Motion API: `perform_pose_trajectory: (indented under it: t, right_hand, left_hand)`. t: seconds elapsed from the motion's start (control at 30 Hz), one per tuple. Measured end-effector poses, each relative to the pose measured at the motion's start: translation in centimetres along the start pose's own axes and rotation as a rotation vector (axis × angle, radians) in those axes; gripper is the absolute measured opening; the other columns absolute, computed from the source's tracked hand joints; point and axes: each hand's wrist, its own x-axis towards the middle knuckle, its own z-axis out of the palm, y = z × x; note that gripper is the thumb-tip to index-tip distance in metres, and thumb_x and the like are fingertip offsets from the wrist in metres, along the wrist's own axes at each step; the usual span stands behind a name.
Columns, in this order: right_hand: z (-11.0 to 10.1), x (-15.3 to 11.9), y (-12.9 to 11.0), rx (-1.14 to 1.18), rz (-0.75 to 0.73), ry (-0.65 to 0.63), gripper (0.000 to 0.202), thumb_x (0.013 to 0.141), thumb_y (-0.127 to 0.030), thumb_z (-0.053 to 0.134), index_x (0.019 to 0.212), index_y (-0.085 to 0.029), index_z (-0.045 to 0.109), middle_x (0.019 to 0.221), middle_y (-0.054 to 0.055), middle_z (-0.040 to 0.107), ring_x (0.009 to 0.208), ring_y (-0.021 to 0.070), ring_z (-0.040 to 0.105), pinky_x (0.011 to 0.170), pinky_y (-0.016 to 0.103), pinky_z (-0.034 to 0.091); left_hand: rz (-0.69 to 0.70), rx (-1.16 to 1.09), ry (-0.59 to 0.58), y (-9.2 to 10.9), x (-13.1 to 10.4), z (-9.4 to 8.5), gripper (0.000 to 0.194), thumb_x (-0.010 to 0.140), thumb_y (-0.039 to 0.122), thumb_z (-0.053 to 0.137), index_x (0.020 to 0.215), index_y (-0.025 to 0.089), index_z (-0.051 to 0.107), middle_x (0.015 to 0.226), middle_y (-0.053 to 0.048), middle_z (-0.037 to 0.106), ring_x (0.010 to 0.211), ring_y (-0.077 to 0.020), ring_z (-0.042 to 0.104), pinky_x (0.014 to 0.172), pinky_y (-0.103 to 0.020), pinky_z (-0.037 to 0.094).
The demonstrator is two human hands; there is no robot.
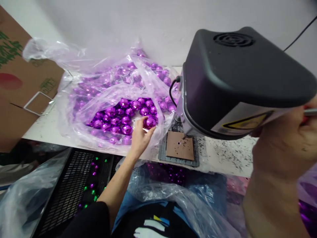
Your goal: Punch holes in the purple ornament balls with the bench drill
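My left hand (141, 137) reaches into the opening of a clear plastic bag (151, 74). Its thumb and fingers are closed on a shiny purple faceted ball (150, 122). Many similar purple balls (115, 121) lie around it inside the bag. At the right edge, my right hand (284, 145) is raised beside the black housing of a bench drill press (237, 72). It is closed around a lever with a metal rod and a red part (308, 114); the housing hides some fingers. Under the drill head lies a square brown board (179, 145) with a small hole, on the grey base (162, 153).
Dark shavings (228, 152) litter the white tabletop (241, 165). A cardboard box (22, 82) stands at left. Below the table edge are a black mesh crate (66, 185) with small green and purple balls, and clear plastic sheeting (178, 198) over my lap.
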Motion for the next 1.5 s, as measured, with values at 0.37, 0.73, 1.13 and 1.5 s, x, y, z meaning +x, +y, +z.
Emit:
perform_pose_trajectory:
  t: [0.37,0.73,1.13,1.5]
  right_hand:
    - [1.1,2.1,-0.1,0.014,-0.024,-0.038,0.047,0.094,-0.052,0.050,0.071,-0.011,0.045,0.065,-0.003,0.030,0.065,0.0006,0.028,0.065,0.024,0.023]
    - [1.5,2.4,0.0,0.043,-0.043,-0.039,0.043,0.095,-0.048,0.046,0.071,-0.012,0.043,0.063,-0.004,0.029,0.064,0.0005,0.028,0.066,0.026,0.024]
    - [1.6,2.8,0.4,0.024,-0.049,-0.066,0.045,0.094,-0.051,0.047,0.071,-0.013,0.041,0.065,-0.004,0.028,0.066,0.0004,0.028,0.068,0.025,0.026]
    - [1.7,2.9,0.1,0.012,-0.014,-0.064,0.044,0.094,-0.049,0.047,0.071,-0.012,0.041,0.063,-0.005,0.028,0.065,-0.0002,0.027,0.066,0.024,0.024]
  left_hand:
    - [-0.010,-0.208,-0.429,3.7,-3.9,3.8,0.042,0.084,0.031,0.071,0.122,0.021,0.057,0.111,-0.006,0.068,0.096,-0.0210,0.066,0.087,-0.036,0.054]
    - [0.172,-0.136,-0.371,3.5,-3.6,5.8,0.037,0.084,0.029,0.073,0.118,0.021,0.063,0.113,-0.008,0.067,0.104,-0.0233,0.063,0.093,-0.039,0.051]
    - [-0.452,-0.733,-0.511,1.4,-2.8,2.7,0.043,0.082,0.050,0.068,0.109,0.017,0.064,0.086,-0.002,0.066,0.064,-0.0114,0.058,0.055,-0.023,0.043]
    - [0.060,-0.166,-0.386,3.7,-4.0,5.2,0.032,0.089,0.035,0.067,0.116,0.020,0.062,0.104,-0.005,0.067,0.094,-0.0201,0.063,0.086,-0.034,0.049]
